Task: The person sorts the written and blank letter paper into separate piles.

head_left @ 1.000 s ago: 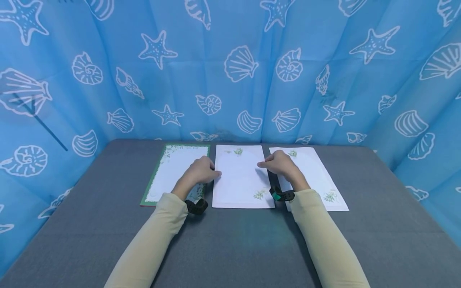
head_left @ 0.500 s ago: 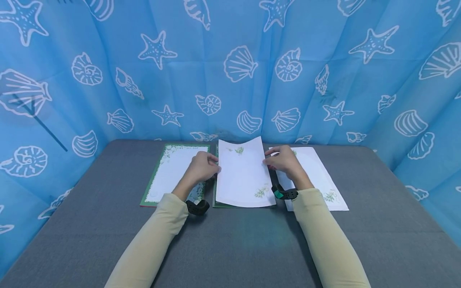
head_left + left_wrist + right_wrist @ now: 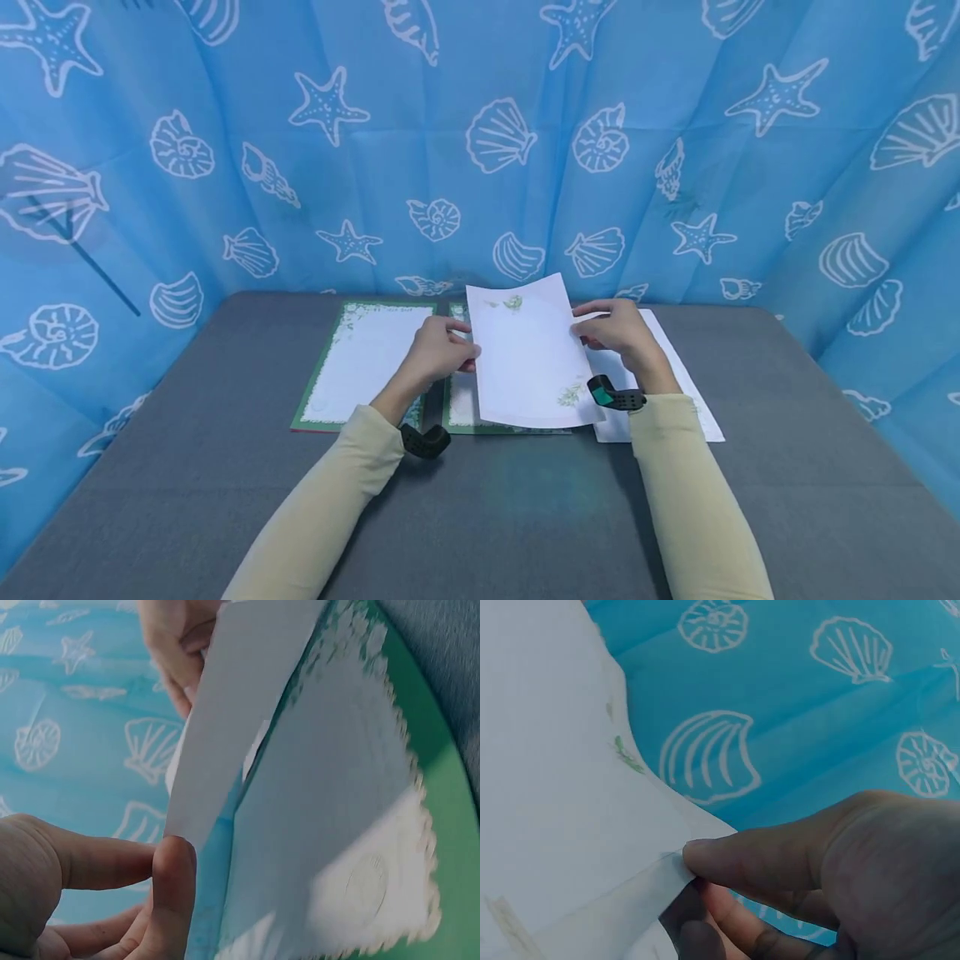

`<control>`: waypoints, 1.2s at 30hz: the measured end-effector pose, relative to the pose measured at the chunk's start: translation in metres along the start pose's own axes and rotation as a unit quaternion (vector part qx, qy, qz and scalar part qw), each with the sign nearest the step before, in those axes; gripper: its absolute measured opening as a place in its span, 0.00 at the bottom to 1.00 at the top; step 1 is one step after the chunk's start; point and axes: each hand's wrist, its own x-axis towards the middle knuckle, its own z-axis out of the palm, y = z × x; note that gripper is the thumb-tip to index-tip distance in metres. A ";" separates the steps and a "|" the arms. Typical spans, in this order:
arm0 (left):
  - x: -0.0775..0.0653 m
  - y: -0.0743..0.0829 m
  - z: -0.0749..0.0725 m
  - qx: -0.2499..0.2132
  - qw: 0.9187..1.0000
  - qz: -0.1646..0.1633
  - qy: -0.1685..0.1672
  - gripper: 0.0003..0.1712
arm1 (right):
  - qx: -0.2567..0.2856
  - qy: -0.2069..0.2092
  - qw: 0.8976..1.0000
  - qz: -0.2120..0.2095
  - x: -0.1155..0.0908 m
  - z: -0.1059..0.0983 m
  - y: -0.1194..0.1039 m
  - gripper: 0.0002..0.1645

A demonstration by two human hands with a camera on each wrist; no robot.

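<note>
A white sheet of paper (image 3: 528, 358) with small green leaf prints is held up off the table by both hands. My left hand (image 3: 441, 348) pinches its left edge; in the left wrist view the thumb and a finger (image 3: 174, 862) meet on that edge. Opposite, my right hand (image 3: 617, 333) pinches the right edge, and the right wrist view shows the thumb (image 3: 742, 859) on top of the paper. Beneath the raised sheet lies a green-bordered sheet (image 3: 459, 408), partly covered by it.
To the left lies another green-bordered sheet (image 3: 367, 358), with a red edge at its front. On the right a white leaf-print stack (image 3: 693, 408) lies partly under my right hand. A blue shell-patterned curtain (image 3: 450, 125) hangs behind the grey table (image 3: 495, 517).
Both hands have lifted the white sheet from the middle pile and carried it up and to the right. The green-bordered sheet under it has come into view.
</note>
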 end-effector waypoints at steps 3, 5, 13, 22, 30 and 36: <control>0.002 0.000 0.008 -0.009 1.000 0.004 -0.005 0.24 | 0.000 0.005 1.000 0.013 -0.001 -0.007 0.003 0.23; 0.004 0.001 0.014 -0.012 1.000 0.002 -0.006 0.25 | 0.004 0.011 1.000 0.022 -0.002 -0.010 0.005 0.23; 0.015 0.008 0.048 -0.010 1.000 0.000 -0.004 0.25 | 0.000 0.068 0.996 0.065 0.000 -0.023 0.021 0.21; 0.025 0.017 0.090 0.034 0.999 0.004 -0.010 0.24 | 0.014 0.086 0.989 0.122 -0.003 -0.046 0.038 0.23; 0.028 0.030 0.115 0.096 0.995 0.007 -0.019 0.26 | -0.006 0.122 0.977 0.175 -0.004 -0.051 0.045 0.26; 0.029 0.038 0.127 0.138 0.990 0.003 -0.035 0.24 | -0.052 0.152 0.967 0.200 -0.007 -0.056 0.049 0.30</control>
